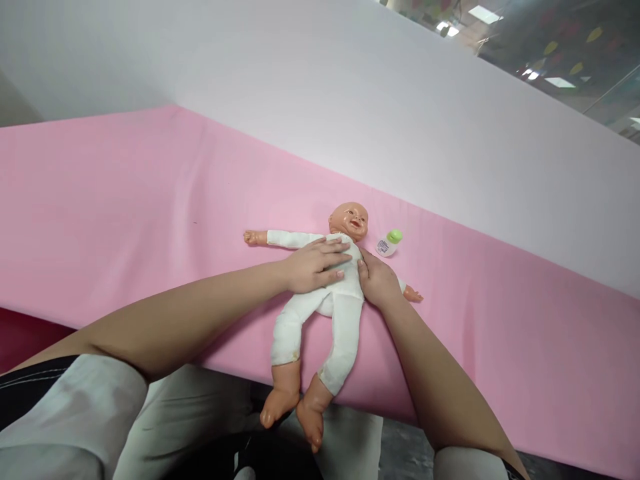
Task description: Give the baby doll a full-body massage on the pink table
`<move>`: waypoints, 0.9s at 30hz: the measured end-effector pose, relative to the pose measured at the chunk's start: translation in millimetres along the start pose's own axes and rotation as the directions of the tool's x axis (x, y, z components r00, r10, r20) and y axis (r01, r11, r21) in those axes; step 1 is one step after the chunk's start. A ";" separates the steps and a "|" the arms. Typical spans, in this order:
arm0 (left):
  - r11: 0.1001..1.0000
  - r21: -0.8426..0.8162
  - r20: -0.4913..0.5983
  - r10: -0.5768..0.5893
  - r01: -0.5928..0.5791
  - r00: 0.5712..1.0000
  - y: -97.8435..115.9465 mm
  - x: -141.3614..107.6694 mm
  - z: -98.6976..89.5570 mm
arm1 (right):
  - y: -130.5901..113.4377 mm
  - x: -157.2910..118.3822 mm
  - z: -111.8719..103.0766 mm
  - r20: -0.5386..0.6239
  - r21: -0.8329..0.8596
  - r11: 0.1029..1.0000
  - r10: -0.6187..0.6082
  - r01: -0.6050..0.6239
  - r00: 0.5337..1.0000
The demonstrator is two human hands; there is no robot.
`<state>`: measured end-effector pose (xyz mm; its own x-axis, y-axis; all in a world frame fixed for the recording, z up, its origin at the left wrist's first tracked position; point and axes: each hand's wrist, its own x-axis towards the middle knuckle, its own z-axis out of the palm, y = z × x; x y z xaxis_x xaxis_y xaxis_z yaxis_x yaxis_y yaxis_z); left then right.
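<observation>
A baby doll (pixel 345 283) with a white cloth body lies on its back, its head towards the wall and its feet hanging over the near edge. Flat across its chest and belly rests my left hand (pixel 315 263), fingers stretched out. My right hand (pixel 379 277) lies along the doll's other side, touching the torso with the thumb on its front; its other fingers are partly hidden behind the doll. Just beyond that hand, a small clear bottle (pixel 387 245) with a green cap lies on the cloth.
A pink cover (pixel 135 200) spreads over the table, with a few creases. Behind it rises a white wall (pixel 300 87), with a window (pixel 565 47) showing lights at the upper right. My legs are below the table's near edge.
</observation>
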<state>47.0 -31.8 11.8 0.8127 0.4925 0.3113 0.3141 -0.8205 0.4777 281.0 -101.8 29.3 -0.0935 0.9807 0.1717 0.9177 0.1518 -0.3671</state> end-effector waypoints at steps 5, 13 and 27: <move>0.986 -0.011 -0.110 -0.165 0.165 0.980 -22.8 5.6 -1.3 | 4.3 2.1 3.9 -0.004 -0.020 1.000 0.011 -0.011 1.000; 0.958 0.006 -0.194 -0.280 0.287 0.940 -26.4 8.3 1.7 | -18.7 -19.5 1.8 -0.148 -0.015 0.924 -0.380 0.382 0.913; 0.963 -0.074 -0.233 -0.269 0.259 0.934 -29.5 8.5 5.2 | -36.6 -27.8 5.0 0.174 0.079 0.820 -0.571 0.567 0.802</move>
<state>47.2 -5.0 -3.9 0.5603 0.7488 0.3541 0.4767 -0.6411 0.6014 248.1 -134.0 33.3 -0.6666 0.7213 0.1884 0.6688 0.6902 -0.2763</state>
